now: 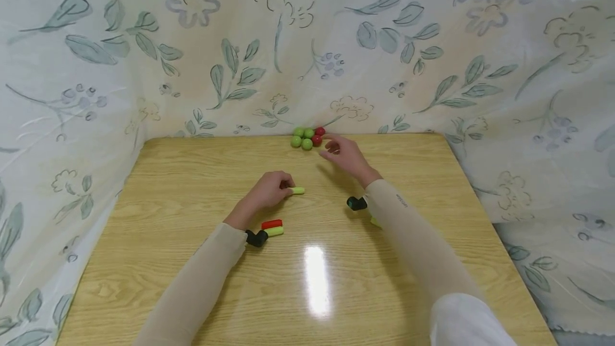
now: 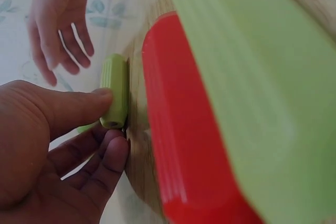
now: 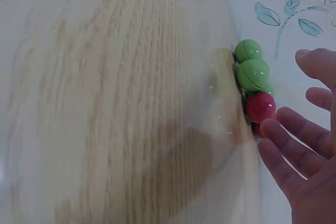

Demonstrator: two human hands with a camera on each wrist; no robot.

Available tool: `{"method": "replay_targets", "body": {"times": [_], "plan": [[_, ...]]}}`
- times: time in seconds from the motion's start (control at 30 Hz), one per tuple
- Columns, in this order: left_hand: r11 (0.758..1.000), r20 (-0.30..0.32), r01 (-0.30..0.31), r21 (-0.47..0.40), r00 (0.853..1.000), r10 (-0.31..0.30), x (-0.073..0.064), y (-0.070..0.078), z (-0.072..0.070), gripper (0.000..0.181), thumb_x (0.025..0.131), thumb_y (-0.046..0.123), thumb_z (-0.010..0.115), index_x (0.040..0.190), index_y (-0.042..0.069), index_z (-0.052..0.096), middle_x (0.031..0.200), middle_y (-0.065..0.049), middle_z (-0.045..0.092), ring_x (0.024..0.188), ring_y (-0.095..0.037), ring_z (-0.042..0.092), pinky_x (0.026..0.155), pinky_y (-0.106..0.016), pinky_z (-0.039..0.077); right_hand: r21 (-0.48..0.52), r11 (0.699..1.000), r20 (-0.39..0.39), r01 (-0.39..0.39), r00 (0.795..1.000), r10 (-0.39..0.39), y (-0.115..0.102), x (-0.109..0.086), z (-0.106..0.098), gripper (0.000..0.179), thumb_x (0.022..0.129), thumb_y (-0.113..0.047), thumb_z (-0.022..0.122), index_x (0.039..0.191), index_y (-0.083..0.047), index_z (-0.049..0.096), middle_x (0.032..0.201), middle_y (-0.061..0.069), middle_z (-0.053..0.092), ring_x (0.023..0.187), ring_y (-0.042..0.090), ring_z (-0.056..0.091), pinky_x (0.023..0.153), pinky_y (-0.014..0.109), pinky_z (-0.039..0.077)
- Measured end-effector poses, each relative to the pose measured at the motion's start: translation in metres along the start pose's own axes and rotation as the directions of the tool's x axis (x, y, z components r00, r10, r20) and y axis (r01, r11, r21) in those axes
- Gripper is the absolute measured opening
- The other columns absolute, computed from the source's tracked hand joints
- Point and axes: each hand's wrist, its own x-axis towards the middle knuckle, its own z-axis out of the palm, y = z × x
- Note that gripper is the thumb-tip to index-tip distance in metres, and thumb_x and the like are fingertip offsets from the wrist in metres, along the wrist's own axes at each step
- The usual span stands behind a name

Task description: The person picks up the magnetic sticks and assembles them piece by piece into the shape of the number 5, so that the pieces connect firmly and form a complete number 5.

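My left hand (image 1: 271,188) pinches a small light green ribbed stick (image 1: 298,190) at the middle of the table. In the left wrist view the thumb presses on that stick's side, with fingertips below it. Closer to the left wrist lie a red ribbed stick (image 1: 271,223) and a second light green stick (image 1: 275,232), side by side. Toward the back edge, my right hand (image 1: 348,156) hovers with loosely spread fingers, holding nothing. Just beside its fingertips are two red balls (image 1: 316,140), grouped with several green balls (image 1: 296,141); whether the fingers touch a red ball I cannot tell.
A wooden table (image 1: 192,276) carries everything, with floral cloth (image 1: 269,57) behind and at the sides. Partly hidden under the right forearm lies a yellow-green piece (image 1: 376,222). Black wrist cameras (image 1: 257,238) stick out from the sleeves.
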Motion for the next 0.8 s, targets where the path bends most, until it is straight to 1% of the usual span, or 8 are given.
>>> {"method": "replay_targets", "body": {"times": [0.2, 0.33, 0.43, 0.63, 0.8], "plan": [[1.0, 0.0, -0.007, 0.01, 1.0, 0.007, -0.001, 0.001, -0.003, 0.005, 0.103, 0.006, 0.074, 0.106, 0.006, 0.077, 0.098, -0.005, 0.069, 0.091, -0.021, 0.061, 0.086, -0.039, 0.053, -0.007, 1.0, 0.002, 0.003, 1.0, -0.003, 0.0, 0.01, 0.013, 0.051, 0.105, -0.028, 0.076, 0.15, -0.009, 0.061, 0.121, 0.012, 0.07, 0.113, 0.027, 0.067, 0.101, 0.045, 0.054], [1.0, 0.0, -0.013, 0.007, 1.0, 0.013, 0.0, 0.0, -0.002, 0.005, 0.103, 0.007, 0.074, 0.106, 0.006, 0.077, 0.097, -0.004, 0.069, 0.09, -0.021, 0.061, 0.086, -0.038, 0.053, -0.025, 1.0, -0.016, -0.017, 1.0, 0.017, 0.001, 0.015, 0.019, 0.046, 0.105, -0.027, 0.077, 0.145, -0.012, 0.063, 0.118, 0.009, 0.071, 0.11, 0.025, 0.067, 0.098, 0.045, 0.055], [1.0, 0.0, -0.017, 0.006, 1.0, 0.017, 0.0, -0.001, -0.001, 0.005, 0.102, 0.007, 0.074, 0.106, 0.006, 0.078, 0.097, -0.004, 0.069, 0.09, -0.02, 0.062, 0.085, -0.038, 0.053, -0.041, 0.999, -0.009, -0.03, 1.0, 0.03, 0.002, 0.019, 0.023, 0.043, 0.105, -0.026, 0.077, 0.144, -0.013, 0.064, 0.118, 0.008, 0.071, 0.109, 0.024, 0.067, 0.097, 0.044, 0.055], [1.0, -0.004, -0.014, 0.001, 1.0, 0.014, -0.001, -0.002, -0.002, 0.005, 0.102, 0.007, 0.075, 0.105, 0.006, 0.078, 0.096, -0.004, 0.069, 0.089, -0.02, 0.062, 0.085, -0.038, 0.053, -0.053, 0.998, 0.001, -0.027, 1.0, 0.027, 0.0, 0.024, 0.027, 0.044, 0.106, -0.027, 0.076, 0.146, -0.011, 0.064, 0.116, 0.006, 0.073, 0.107, 0.023, 0.068, 0.095, 0.043, 0.055], [1.0, -0.004, -0.022, 0.0, 1.0, 0.022, 0.0, -0.002, -0.001, 0.005, 0.102, 0.007, 0.075, 0.106, 0.006, 0.078, 0.095, -0.004, 0.069, 0.089, -0.02, 0.062, 0.084, -0.037, 0.053, -0.087, 0.996, 0.001, -0.033, 0.999, 0.034, -0.001, 0.029, 0.029, 0.047, 0.106, -0.027, 0.076, 0.149, -0.012, 0.064, 0.115, 0.006, 0.074, 0.106, 0.023, 0.068, 0.092, 0.042, 0.056]]}}
